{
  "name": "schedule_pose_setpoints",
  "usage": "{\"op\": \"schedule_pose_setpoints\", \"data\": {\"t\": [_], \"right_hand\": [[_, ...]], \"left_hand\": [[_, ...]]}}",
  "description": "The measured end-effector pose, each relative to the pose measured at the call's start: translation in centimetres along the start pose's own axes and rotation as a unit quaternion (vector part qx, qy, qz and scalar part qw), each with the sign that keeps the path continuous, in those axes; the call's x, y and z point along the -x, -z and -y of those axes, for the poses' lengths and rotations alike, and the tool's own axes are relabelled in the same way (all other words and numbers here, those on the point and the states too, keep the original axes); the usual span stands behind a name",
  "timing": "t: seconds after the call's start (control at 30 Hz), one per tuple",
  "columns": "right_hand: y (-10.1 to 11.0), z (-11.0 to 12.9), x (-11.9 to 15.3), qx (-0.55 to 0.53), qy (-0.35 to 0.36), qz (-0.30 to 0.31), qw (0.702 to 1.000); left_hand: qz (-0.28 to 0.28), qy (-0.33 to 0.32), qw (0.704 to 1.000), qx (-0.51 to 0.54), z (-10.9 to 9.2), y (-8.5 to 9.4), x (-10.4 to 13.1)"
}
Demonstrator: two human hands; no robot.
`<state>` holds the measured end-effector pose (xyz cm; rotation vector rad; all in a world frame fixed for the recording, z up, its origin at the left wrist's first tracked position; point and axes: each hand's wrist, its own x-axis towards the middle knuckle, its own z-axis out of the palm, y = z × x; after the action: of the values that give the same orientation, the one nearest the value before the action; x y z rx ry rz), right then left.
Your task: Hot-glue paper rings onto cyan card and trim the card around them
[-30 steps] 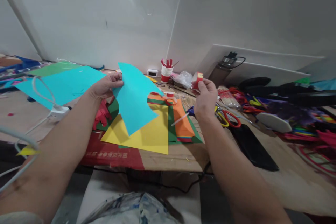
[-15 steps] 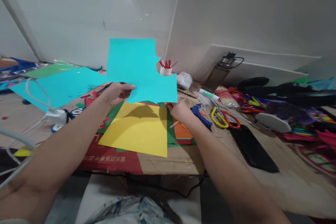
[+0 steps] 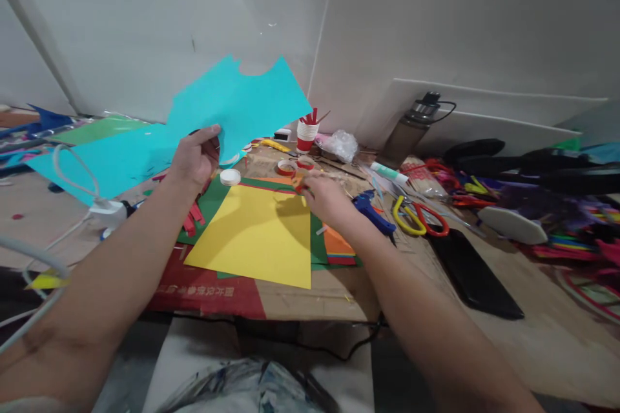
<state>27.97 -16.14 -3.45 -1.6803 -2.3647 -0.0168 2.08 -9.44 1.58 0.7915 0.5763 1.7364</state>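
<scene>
My left hand (image 3: 196,156) grips a bright blue sheet of paper (image 3: 232,106) by its lower edge, thumb on the near face. The sheet is raised above the table and has a curved notch cut in its top edge. My right hand (image 3: 322,192) is at the top right corner of a yellow sheet (image 3: 256,232), fingers closed around something small and orange that I cannot make out. The yellow sheet lies on green paper (image 3: 317,248). Just beyond it are a white round lid (image 3: 230,177) and two small rings (image 3: 287,168).
Right of my right hand lie a blue glue gun (image 3: 372,211), yellow-and-red-handled scissors (image 3: 420,216) and a black phone-like slab (image 3: 475,271). Behind stand a paper cup (image 3: 307,135) of red sticks and a dark bottle (image 3: 411,126). Another blue sheet (image 3: 111,158) lies left.
The blue sheet has turned and risen with my left hand, so its notch faces up. My right hand has come away from it, and the lid and rings behind now show.
</scene>
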Motion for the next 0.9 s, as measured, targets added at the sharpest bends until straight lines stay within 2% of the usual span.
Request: {"op": "schedule_pose_setpoints", "data": {"t": [0.13, 0.2, 0.33, 0.47, 0.53, 0.63, 0.67, 0.73, 0.8, 0.9], "right_hand": [[-0.5, 1.8, 0.8, 0.025, 0.055, 0.061, 0.996], [-0.2, 2.2, 1.1, 0.032, 0.065, 0.069, 0.995], [1.5, 3.4, 0.5, 0.012, 0.062, 0.023, 0.998], [2.3, 6.1, -2.9, -0.088, 0.058, -0.014, 0.994], [1.5, 8.0, -5.6, -0.113, 0.046, 0.005, 0.992], [-0.8, 10.9, -9.5, -0.071, 0.012, 0.055, 0.996], [-1.7, 11.7, -10.5, -0.058, -0.011, 0.073, 0.996], [-3.3, 12.8, -12.0, -0.059, -0.009, 0.085, 0.995], [-4.4, 13.1, -12.8, -0.062, -0.009, 0.090, 0.994], [-4.7, 12.1, -13.4, -0.075, -0.009, 0.087, 0.993]], "left_hand": [[-0.018, -0.011, 1.000, 0.012, -0.2, 0.2, -0.1], [-0.039, -0.015, 0.999, 0.025, -0.5, 0.4, -0.5], [-0.083, -0.010, 0.996, 0.044, -0.9, 0.8, -1.0], [-0.080, -0.019, 0.995, 0.051, -0.9, 1.1, -1.2], [-0.077, -0.024, 0.996, 0.046, -0.7, 1.3, -1.3], [-0.060, -0.039, 0.997, 0.030, -0.5, 1.8, -1.5], [-0.053, -0.046, 0.997, 0.025, -0.4, 2.0, -1.6], [-0.046, -0.056, 0.997, 0.023, -0.3, 2.3, -1.7], [-0.049, -0.055, 0.997, 0.032, -0.3, 2.6, -1.8], [-0.050, -0.053, 0.996, 0.041, -0.2, 2.7, -1.9]]}}
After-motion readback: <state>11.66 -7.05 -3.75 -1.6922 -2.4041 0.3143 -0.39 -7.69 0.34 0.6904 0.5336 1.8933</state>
